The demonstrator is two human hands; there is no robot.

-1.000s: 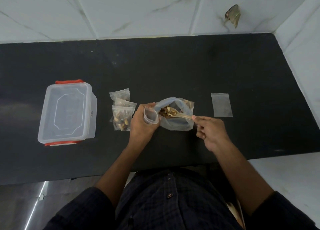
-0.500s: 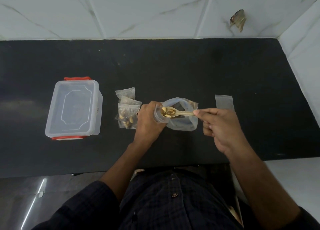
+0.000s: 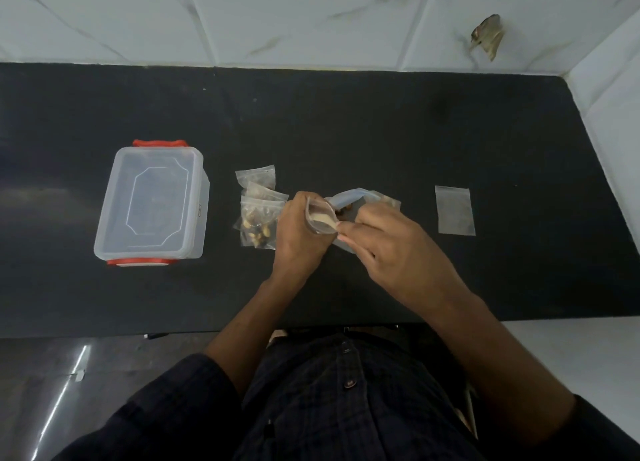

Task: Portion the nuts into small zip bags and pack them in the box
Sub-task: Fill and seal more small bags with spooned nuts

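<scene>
Nuts on a small spoon held by the right hand enter the small clear zip bag gripped in the left hand.

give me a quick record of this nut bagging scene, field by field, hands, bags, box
left hand: grips the small zip bag, mouth held open
right hand: at the bag's mouth, tipping in a spoon; grip mostly hidden
big nut bag: on the counter behind the hands, open
filled bags: overlapping pile left of the hands
empty bag: flat, to the right
box: far left, lid on, red latches
counter: black
</scene>
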